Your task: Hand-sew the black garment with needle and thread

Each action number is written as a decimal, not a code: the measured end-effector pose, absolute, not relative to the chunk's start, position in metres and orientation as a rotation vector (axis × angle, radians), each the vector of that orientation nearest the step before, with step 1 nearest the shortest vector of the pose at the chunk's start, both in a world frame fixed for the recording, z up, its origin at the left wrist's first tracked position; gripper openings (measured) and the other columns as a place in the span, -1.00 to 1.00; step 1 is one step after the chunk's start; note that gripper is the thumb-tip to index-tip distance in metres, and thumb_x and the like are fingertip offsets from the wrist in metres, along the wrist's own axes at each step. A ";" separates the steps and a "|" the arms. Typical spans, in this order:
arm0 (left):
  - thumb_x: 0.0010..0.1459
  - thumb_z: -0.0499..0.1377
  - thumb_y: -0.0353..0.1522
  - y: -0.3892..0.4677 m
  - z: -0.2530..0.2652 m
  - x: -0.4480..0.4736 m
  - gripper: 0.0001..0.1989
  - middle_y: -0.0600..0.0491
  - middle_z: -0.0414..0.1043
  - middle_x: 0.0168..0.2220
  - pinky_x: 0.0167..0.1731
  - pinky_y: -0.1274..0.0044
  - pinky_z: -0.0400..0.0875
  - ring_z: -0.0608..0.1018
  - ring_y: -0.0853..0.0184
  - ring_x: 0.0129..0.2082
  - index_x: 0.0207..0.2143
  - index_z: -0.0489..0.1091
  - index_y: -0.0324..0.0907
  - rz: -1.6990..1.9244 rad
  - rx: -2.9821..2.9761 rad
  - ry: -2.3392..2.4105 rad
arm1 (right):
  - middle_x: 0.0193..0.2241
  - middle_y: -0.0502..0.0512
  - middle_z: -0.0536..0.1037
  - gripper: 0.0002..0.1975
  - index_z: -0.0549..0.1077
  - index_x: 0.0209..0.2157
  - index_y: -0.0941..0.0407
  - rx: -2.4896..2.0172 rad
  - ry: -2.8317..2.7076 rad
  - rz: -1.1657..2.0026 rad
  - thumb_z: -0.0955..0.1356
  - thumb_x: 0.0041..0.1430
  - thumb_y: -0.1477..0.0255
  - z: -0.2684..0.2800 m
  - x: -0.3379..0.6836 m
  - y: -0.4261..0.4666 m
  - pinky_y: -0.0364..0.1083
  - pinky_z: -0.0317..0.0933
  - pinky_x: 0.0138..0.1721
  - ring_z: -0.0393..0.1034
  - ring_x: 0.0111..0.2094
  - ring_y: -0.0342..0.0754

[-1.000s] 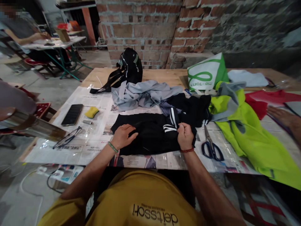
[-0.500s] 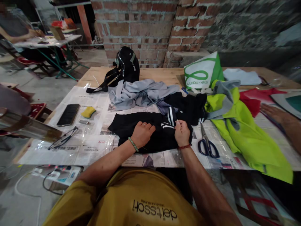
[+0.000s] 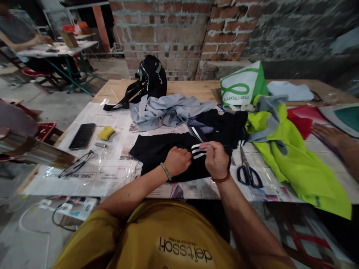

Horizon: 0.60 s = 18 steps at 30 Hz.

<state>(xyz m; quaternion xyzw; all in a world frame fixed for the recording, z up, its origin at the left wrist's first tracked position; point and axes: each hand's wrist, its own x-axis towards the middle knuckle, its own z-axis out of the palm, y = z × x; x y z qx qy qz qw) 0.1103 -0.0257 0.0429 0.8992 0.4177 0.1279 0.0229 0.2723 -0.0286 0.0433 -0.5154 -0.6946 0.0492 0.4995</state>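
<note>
A black garment with white stripes lies spread on the newspaper in front of me. My left hand, wearing a green beaded bracelet, rests on it with curled fingers gripping the cloth just left of the stripes. Over the right end of the stripes, my right hand is closed in a pinch; what sits between thumb and forefinger is too small to make out. Scissors with dark blue handles lie to the right of that hand, apart from it.
Left on the table are a phone, a yellow sponge, glasses and a metallic cylinder. Grey cloth, a black bag and a green-white bag stand behind. A neon jacket and another person's hand are at right.
My left hand has slid right along the garment toward the stripes. My right hand has turned and shifted slightly left, still pinched. The striped part has folded or shifted between the hands.
</note>
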 end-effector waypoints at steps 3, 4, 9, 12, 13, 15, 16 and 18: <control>0.19 -0.05 -0.36 -0.030 0.047 0.106 -0.76 -0.05 0.44 -0.35 -0.27 0.45 0.26 0.46 0.31 -0.34 -0.30 0.40 -0.24 0.398 2.683 1.283 | -0.37 0.11 0.52 -0.76 0.35 -0.28 0.08 -1.139 -1.920 0.221 0.12 0.25 0.32 0.038 0.259 -0.024 -0.05 0.26 -0.20 0.40 -0.26 -0.04; 0.20 -0.06 -0.37 -0.031 0.047 0.103 -0.75 -0.03 0.45 -0.35 -0.27 0.47 0.28 0.47 0.33 -0.35 -0.30 0.40 -0.22 0.387 2.658 1.284 | -0.38 0.12 0.52 -0.75 0.36 -0.28 0.08 -1.164 -1.941 0.225 0.12 0.25 0.31 0.033 0.257 -0.022 -0.06 0.26 -0.23 0.40 -0.28 -0.04; 0.11 -0.01 -0.43 -0.032 0.044 0.088 -0.79 -0.02 0.44 -0.32 -0.28 0.48 0.33 0.49 0.32 -0.36 -0.31 0.41 -0.20 0.144 2.661 1.361 | -0.39 0.14 0.51 -0.71 0.36 -0.27 0.12 -1.397 -1.835 0.234 0.11 0.25 0.30 0.005 0.266 -0.019 -0.13 0.21 -0.39 0.41 -0.43 -0.07; 0.06 0.00 -0.48 -0.028 0.044 0.078 -0.78 -0.06 0.43 -0.31 -0.30 0.45 0.34 0.50 0.28 -0.34 -0.29 0.40 -0.23 0.029 2.692 1.428 | -0.48 0.09 0.49 -0.73 0.36 -0.28 0.13 -1.460 -1.816 0.312 0.12 0.24 0.31 0.001 0.272 -0.018 -0.16 0.16 -0.47 0.37 -0.52 -0.10; 0.05 -0.01 -0.50 -0.027 0.045 0.073 -0.78 -0.06 0.43 -0.32 -0.31 0.46 0.34 0.50 0.27 -0.33 -0.29 0.40 -0.23 0.016 2.695 1.453 | -0.51 0.07 0.47 -0.74 0.36 -0.29 0.12 -1.478 -1.813 0.342 0.12 0.23 0.31 0.002 0.273 -0.017 -0.16 0.14 -0.48 0.35 -0.55 -0.10; 0.03 -0.01 -0.53 -0.023 0.049 0.061 -0.77 -0.06 0.43 -0.34 -0.33 0.48 0.33 0.50 0.27 -0.32 -0.32 0.40 -0.22 -0.010 2.684 1.520 | -0.56 0.04 0.44 -0.75 0.35 -0.31 0.12 -1.514 -1.789 0.406 0.13 0.21 0.31 0.005 0.274 -0.014 -0.17 0.12 -0.50 0.33 -0.57 -0.11; 0.02 -0.01 -0.54 -0.022 0.052 0.052 -0.77 -0.06 0.43 -0.35 -0.35 0.50 0.33 0.50 0.27 -0.32 -0.33 0.40 -0.22 -0.019 2.674 1.563 | -0.58 0.02 0.43 -0.75 0.35 -0.32 0.12 -1.529 -1.765 0.443 0.14 0.21 0.31 0.006 0.275 -0.013 -0.17 0.12 -0.51 0.32 -0.57 -0.11; -0.01 0.00 -0.55 -0.020 0.058 0.031 -0.76 -0.04 0.44 -0.36 -0.37 0.50 0.32 0.50 0.26 -0.32 -0.34 0.40 -0.20 -0.061 2.664 1.633 | -0.62 -0.01 0.39 -0.75 0.35 -0.34 0.11 -1.547 -1.707 0.521 0.14 0.19 0.30 0.008 0.275 -0.010 -0.17 0.11 -0.52 0.30 -0.58 -0.11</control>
